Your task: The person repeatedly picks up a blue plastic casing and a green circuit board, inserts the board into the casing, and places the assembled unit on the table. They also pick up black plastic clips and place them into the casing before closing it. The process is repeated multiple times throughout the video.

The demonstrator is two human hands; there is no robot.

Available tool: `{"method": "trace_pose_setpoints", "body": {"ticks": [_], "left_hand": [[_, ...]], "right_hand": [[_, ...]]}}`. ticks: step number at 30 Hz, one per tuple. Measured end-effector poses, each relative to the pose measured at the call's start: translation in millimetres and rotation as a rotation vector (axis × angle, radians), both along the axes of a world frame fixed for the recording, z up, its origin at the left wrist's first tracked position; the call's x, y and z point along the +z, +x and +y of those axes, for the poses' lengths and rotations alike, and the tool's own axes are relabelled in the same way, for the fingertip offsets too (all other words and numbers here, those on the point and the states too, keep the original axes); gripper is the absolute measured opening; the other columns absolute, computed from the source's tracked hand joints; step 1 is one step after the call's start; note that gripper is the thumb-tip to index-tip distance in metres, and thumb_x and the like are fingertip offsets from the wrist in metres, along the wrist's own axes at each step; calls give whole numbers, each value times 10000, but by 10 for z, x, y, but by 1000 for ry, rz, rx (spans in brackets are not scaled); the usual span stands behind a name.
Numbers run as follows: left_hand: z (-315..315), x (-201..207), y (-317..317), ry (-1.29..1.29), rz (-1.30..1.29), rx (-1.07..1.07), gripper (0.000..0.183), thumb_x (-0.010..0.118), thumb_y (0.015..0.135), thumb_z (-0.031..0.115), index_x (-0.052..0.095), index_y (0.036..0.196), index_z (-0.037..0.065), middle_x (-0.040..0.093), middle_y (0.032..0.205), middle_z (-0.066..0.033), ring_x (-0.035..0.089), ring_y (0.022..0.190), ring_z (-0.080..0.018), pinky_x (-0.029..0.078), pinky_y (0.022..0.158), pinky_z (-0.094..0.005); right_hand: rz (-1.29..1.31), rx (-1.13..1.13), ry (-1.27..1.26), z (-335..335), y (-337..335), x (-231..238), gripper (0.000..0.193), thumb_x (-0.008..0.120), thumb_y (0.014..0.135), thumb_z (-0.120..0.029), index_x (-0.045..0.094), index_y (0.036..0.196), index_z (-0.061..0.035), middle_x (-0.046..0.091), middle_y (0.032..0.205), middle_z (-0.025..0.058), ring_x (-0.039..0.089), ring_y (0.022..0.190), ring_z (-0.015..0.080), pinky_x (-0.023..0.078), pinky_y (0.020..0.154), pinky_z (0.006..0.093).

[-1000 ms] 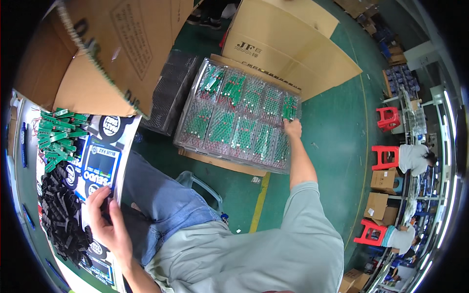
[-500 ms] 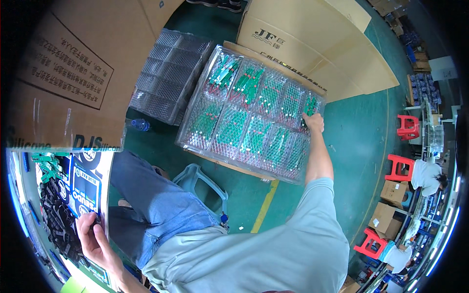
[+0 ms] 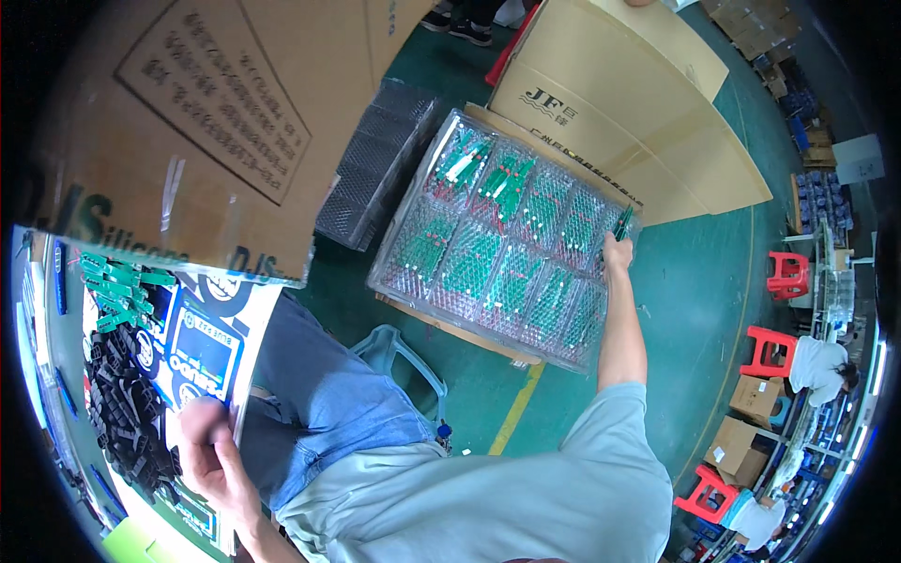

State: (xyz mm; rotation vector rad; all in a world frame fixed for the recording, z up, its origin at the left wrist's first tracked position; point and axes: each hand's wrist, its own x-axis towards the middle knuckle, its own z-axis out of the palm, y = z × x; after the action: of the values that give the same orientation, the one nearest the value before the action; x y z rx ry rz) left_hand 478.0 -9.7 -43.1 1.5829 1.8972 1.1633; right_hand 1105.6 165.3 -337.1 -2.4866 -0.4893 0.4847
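Note:
My right hand (image 3: 617,253) is closed around a small bundle of slim green strips (image 3: 625,221), over the right end of a clear plastic tray (image 3: 409,293). Sections of this tray hold many more green strips with white ends and reddish wires (image 3: 469,265). At the lower left, my left hand (image 3: 214,469) is curled with thumb and forefinger close together; its fingertips are blurred, and what they pinch cannot be made out. Beside it lie a heap of small black parts (image 3: 122,403) and a pile of green strips (image 3: 117,286), next to a blue-and-white printed sheet (image 3: 202,347).
A large cardboard box (image 3: 225,122) rises at the upper left. Behind the filled tray stand stacked empty trays (image 3: 380,159) and an open carton flap (image 3: 610,103). A light-blue plastic stool (image 3: 404,361) is near my legs. Red stools (image 3: 771,352) and seated people line the far right.
My right hand has lifted the green bundle slightly above the tray's right end. My left hand has shifted and blurred. The whole view has turned a little, sliding the scene rightward.

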Motion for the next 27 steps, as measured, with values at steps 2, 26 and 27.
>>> {"method": "trace_pose_setpoints", "body": {"ticks": [2, 26, 27], "left_hand": [[16, 0, -9, -2, -32, -11, 165, 549, 990, 46, 614, 1106, -51, 585, 1154, -148, 551, 1126, -240, 415, 1011, -345], [-30, -29, -139, 10, 1, -97, 163, 546, 965, 10, 615, 1103, -40, 570, 1148, -167, 566, 1076, -237, 544, 870, -314], [-23, -26, -145, 13, -1, -103, 162, 546, 965, 10, 614, 1103, -40, 571, 1145, -164, 566, 1068, -234, 538, 870, -313]], "right_hand": [[184, 122, 197, 124, -350, 168, 472, 719, 846, -310, 604, 1134, 46, 700, 1033, 238, 709, 934, 331, 559, 784, 440], [-105, 366, -494, 1593, -2306, 192, 748, 761, 848, -448, 493, 1343, 45, 601, 1363, 157, 638, 1200, 316, 550, 987, 412], [-76, 316, -482, 1580, -2320, 216, 746, 771, 841, -434, 484, 1334, 47, 610, 1352, 158, 643, 1195, 312, 549, 989, 413]]}}
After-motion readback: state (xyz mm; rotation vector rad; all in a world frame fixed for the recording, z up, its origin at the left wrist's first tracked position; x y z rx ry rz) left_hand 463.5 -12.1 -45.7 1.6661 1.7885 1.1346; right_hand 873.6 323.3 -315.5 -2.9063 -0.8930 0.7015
